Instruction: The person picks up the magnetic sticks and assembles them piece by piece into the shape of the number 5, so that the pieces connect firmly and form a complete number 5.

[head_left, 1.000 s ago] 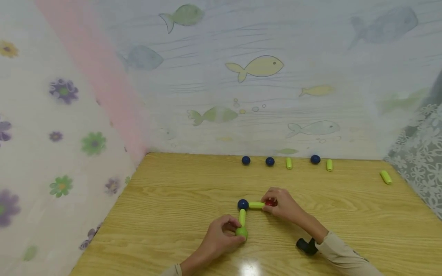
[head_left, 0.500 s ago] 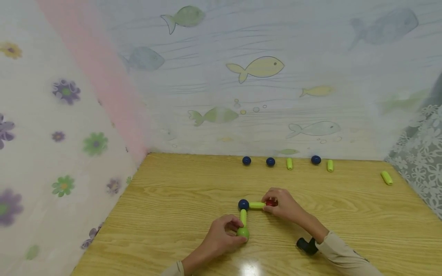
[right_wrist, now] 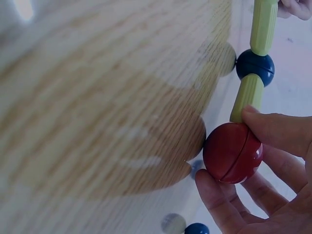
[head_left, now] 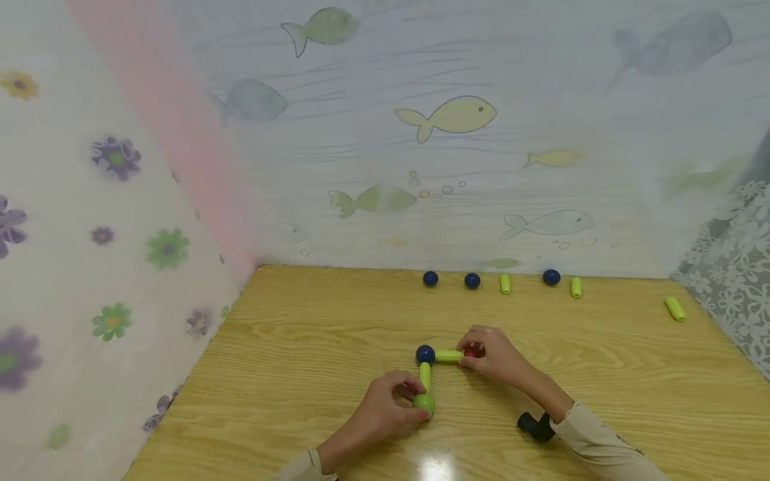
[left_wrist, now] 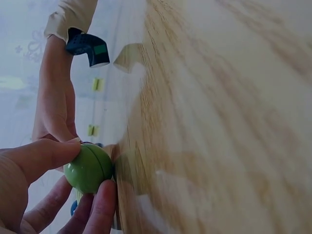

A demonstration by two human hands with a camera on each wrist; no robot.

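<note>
Two yellow-green rods meet at a blue ball (head_left: 425, 354) on the wooden table, forming a corner. One rod (head_left: 424, 377) runs toward the person and ends in a green ball (left_wrist: 88, 168), which my left hand (head_left: 388, 404) pinches between thumb and fingers. The other rod (head_left: 448, 357) points right to a red ball (right_wrist: 233, 152). My right hand (head_left: 493, 355) grips that red ball, its thumb by the rod's end in the right wrist view. Both balls rest on or very near the tabletop.
Along the table's (head_left: 301, 321) back edge lie loose blue balls (head_left: 430, 278) and yellow-green rods (head_left: 505, 284). Another rod (head_left: 675, 309) lies far right. A black wrist device (head_left: 535, 427) sits under the right wrist. A fish-patterned wall (head_left: 361, 133) stands behind, lace fabric (head_left: 740, 267) at right.
Both hands keep their hold on the balls, and the joined pieces stay in place. Only a slight shift of the head camera shows.
</note>
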